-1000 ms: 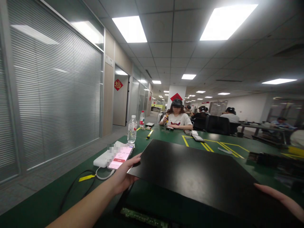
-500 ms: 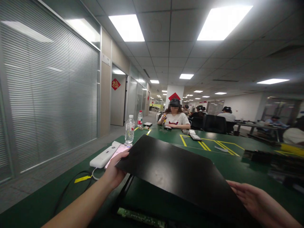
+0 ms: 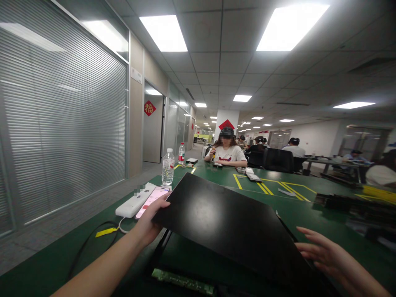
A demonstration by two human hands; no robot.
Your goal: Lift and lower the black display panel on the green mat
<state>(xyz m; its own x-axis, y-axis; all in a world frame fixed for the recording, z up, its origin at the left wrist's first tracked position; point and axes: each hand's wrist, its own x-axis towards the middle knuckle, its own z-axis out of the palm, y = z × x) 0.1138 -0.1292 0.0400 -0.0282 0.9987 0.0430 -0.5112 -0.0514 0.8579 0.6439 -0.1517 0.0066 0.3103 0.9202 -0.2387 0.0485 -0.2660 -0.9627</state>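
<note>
A flat black panel [image 3: 216,218] is tilted above the green table, its dark face catching a patch of light. My left hand [image 3: 151,220] grips its left edge, thumb on top and the fingers underneath. At the panel's right edge, my right hand [image 3: 321,251] has its fingers spread; whether a fingertip touches the edge I cannot tell. Beneath the panel lies a black frame [image 3: 161,247], mostly hidden, with a green circuit board [image 3: 182,281] showing at its near side.
Left of the panel lie a phone [image 3: 152,202], a white power bank [image 3: 133,204] and a black strap with a yellow tag [image 3: 106,232]. Two bottles, one a clear water bottle [image 3: 168,167], stand behind. A person [image 3: 227,150] sits across the table. Dark parts [image 3: 343,206] lie at right.
My right hand has opened, its fingers spreading from the panel's right edge. The left hand keeps its hold, and the panel has shifted only slightly.
</note>
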